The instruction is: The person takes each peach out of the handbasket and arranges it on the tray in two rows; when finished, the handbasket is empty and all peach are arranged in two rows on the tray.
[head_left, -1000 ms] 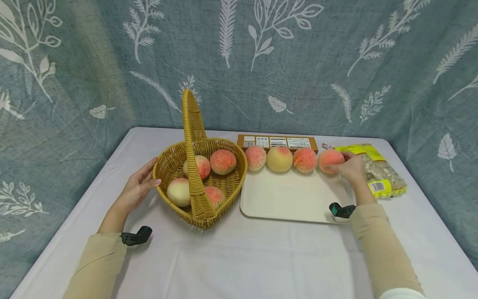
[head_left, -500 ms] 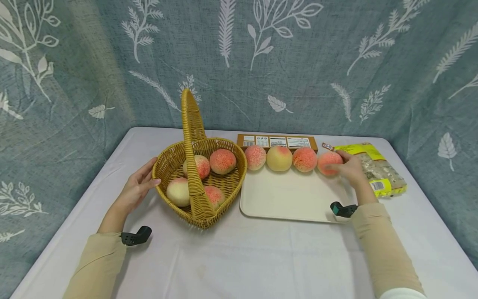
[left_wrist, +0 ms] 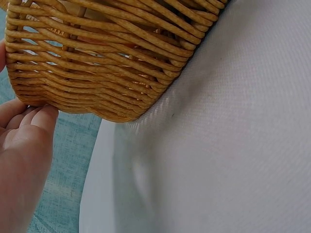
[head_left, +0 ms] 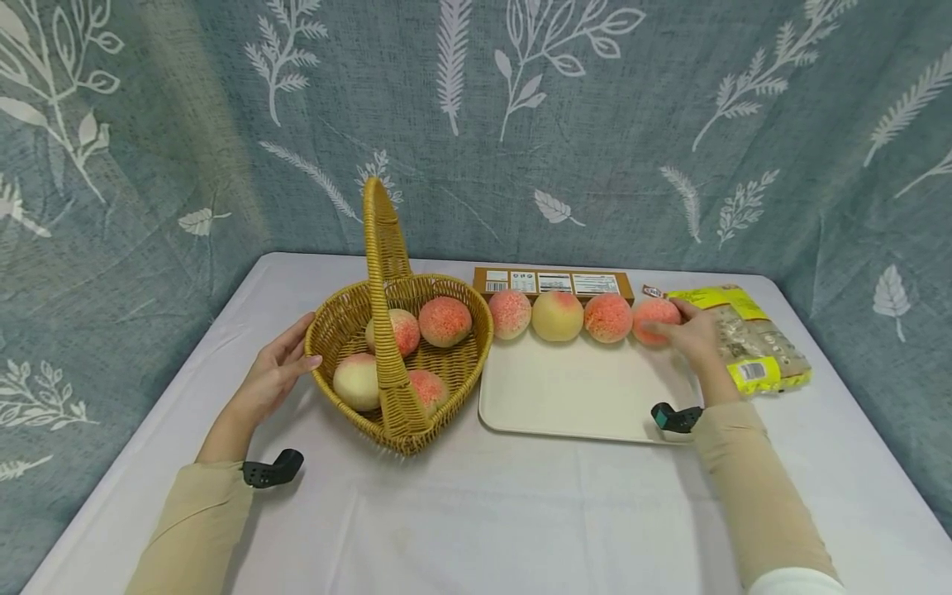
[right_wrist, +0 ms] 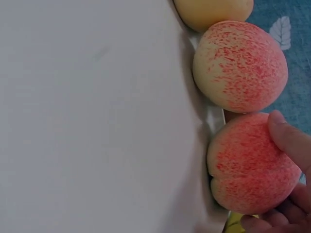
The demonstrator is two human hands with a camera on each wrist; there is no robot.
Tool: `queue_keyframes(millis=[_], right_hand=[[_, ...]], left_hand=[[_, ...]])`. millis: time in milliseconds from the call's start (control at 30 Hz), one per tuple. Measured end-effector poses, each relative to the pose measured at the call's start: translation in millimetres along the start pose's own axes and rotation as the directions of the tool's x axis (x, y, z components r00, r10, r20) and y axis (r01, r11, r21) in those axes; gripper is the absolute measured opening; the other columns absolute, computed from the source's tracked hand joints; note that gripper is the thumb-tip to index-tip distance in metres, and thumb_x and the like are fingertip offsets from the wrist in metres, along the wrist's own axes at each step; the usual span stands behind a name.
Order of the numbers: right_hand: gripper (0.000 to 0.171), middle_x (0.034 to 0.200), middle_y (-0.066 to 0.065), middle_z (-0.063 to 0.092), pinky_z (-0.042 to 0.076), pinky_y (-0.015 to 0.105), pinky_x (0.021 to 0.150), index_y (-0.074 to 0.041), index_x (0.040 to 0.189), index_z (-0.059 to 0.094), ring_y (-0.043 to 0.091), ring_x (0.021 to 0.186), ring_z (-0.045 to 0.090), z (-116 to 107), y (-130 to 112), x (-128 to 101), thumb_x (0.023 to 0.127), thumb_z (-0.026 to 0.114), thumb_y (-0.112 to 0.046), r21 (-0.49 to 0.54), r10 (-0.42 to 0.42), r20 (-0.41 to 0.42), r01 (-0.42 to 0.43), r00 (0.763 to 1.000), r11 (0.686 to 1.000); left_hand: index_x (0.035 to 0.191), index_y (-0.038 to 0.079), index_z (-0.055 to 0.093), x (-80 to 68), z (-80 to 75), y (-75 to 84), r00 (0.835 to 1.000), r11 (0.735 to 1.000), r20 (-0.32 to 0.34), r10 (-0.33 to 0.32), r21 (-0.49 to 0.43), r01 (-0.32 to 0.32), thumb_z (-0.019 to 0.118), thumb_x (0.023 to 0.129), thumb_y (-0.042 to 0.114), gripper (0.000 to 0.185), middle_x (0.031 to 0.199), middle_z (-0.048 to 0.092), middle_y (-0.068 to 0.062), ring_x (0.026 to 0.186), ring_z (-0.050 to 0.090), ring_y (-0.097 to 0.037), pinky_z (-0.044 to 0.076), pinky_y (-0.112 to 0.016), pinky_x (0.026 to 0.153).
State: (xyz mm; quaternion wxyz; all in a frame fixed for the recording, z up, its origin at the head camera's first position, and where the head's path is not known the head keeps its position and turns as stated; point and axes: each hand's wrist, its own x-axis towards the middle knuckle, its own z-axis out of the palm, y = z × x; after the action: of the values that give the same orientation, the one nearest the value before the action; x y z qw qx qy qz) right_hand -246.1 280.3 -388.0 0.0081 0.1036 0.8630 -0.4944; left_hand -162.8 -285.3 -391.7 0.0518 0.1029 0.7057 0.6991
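Observation:
In the head view, my right hand point(head_left: 695, 335) holds the rightmost peach point(right_wrist: 252, 167) between thumb and fingers at the tray's far right corner. That peach touches or nearly touches a red-speckled peach point(right_wrist: 240, 68) beside it. A yellow peach point(head_left: 558, 316) and a pink speckled peach point(head_left: 509, 314) continue the row along the far side of the cream tray point(head_left: 580, 397). My left hand point(head_left: 269, 376) grips the left side of the wicker basket point(head_left: 405, 421), fingers against its outer weave. Inside the basket lie several peaches, among them a pale one point(head_left: 355, 383) and a red one point(head_left: 445, 321).
Behind the row lies a long brown box point(head_left: 554, 281) with white labels. A yellow-and-clear bag point(head_left: 762, 339) is right of the tray, close to my right hand. The basket's tall handle point(head_left: 383, 289) arches over its middle. A patterned curtain point(head_left: 476, 165) hangs behind the white-covered table point(head_left: 506, 512).
My right hand has shifted slightly left with the peach, bringing it closer to its neighbour. The left hand and basket have stayed in place.

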Motion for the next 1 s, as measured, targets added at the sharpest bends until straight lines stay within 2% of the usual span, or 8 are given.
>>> queue_keyframes(millis=[233, 433, 600, 700, 867, 900, 1000], right_hand=[[0.084, 0.153, 0.03, 0.024, 0.031, 0.05, 0.112, 0.005, 0.152, 0.018, 0.044, 0.139, 0.029, -6, 1, -1, 0.089, 0.07, -0.016, -0.031, -0.019, 0.069, 0.021, 0.997, 0.999], [0.08, 0.156, 0.026, 0.019, 0.026, 0.049, 0.114, 0.0, 0.153, 0.02, 0.04, 0.144, 0.019, -6, -8, -1, 0.09, 0.068, -0.014, -0.005, -0.032, 0.006, 0.032, 0.999, 0.999], [0.083, 0.158, 0.021, 0.017, 0.03, 0.051, 0.112, -0.007, 0.155, 0.021, 0.039, 0.145, 0.015, -1, -29, -8, 0.09, 0.071, -0.023, -0.025, -0.112, -0.039, 0.111, 0.993, 0.993], [0.087, 0.159, 0.019, 0.017, 0.032, 0.05, 0.111, -0.009, 0.155, 0.021, 0.039, 0.144, 0.017, 7, -45, -13, 0.088, 0.074, -0.027, -0.021, -0.167, -0.024, 0.167, 0.986, 0.986], [0.086, 0.159, 0.017, 0.018, 0.03, 0.046, 0.113, -0.006, 0.154, 0.023, 0.039, 0.143, 0.022, 28, -73, -20, 0.087, 0.075, -0.022, -0.011, -0.247, 0.059, 0.248, 0.967, 0.969], [0.086, 0.159, 0.016, 0.019, 0.033, 0.045, 0.112, -0.006, 0.154, 0.024, 0.04, 0.138, 0.034, 33, -78, -21, 0.087, 0.075, -0.021, -0.005, -0.262, 0.079, 0.263, 0.962, 0.965], [0.085, 0.158, 0.015, 0.022, 0.036, 0.046, 0.11, -0.007, 0.154, 0.027, 0.04, 0.136, 0.037, 49, -91, -23, 0.086, 0.076, -0.022, -0.026, -0.308, 0.139, 0.314, 0.941, 0.949]], left_hand=[[0.152, -0.007, 0.0, 0.3, 0.0, -0.5, 1.0, 1.0, 0.001, 0.003, -0.008, -0.003, 0.046, 0.094, -0.01, 0.074, 0.159, -0.006, -0.025, 0.146, 0.0, -0.036, 0.026, -0.017, 0.111], [0.152, -0.008, 0.0, 0.6, 0.1, 0.0, 1.0, 1.0, 0.0, 0.003, -0.009, -0.003, 0.046, 0.094, -0.01, 0.074, 0.159, -0.006, -0.025, 0.146, 0.0, -0.035, 0.026, -0.017, 0.111], [0.152, -0.007, 0.0, 0.8, -0.4, -0.8, 1.0, 1.0, -0.003, 0.002, -0.011, -0.002, 0.046, 0.094, -0.01, 0.074, 0.159, -0.006, -0.025, 0.147, 0.0, -0.035, 0.025, -0.017, 0.111], [0.152, -0.007, 0.0, 0.7, -0.8, -1.7, 1.0, 1.0, -0.005, 0.002, -0.005, -0.002, 0.046, 0.094, -0.01, 0.074, 0.159, -0.006, -0.024, 0.147, 0.0, -0.035, 0.025, -0.017, 0.111], [0.152, -0.007, 0.001, 0.4, -0.7, -2.8, 1.0, 1.0, -0.004, 0.005, 0.004, -0.005, 0.046, 0.094, -0.01, 0.074, 0.159, -0.006, -0.025, 0.146, 0.0, -0.035, 0.026, -0.017, 0.111], [0.152, -0.008, 0.001, 0.4, -0.6, -3.0, 1.0, 1.0, -0.003, 0.006, 0.003, -0.006, 0.046, 0.094, -0.01, 0.074, 0.159, -0.006, -0.025, 0.146, 0.0, -0.035, 0.025, -0.017, 0.111], [0.152, -0.007, 0.0, 0.4, -0.3, -3.2, 1.0, 1.0, -0.003, 0.009, 0.002, -0.009, 0.046, 0.094, -0.01, 0.074, 0.159, -0.006, -0.025, 0.146, -0.001, -0.035, 0.024, -0.017, 0.112]])
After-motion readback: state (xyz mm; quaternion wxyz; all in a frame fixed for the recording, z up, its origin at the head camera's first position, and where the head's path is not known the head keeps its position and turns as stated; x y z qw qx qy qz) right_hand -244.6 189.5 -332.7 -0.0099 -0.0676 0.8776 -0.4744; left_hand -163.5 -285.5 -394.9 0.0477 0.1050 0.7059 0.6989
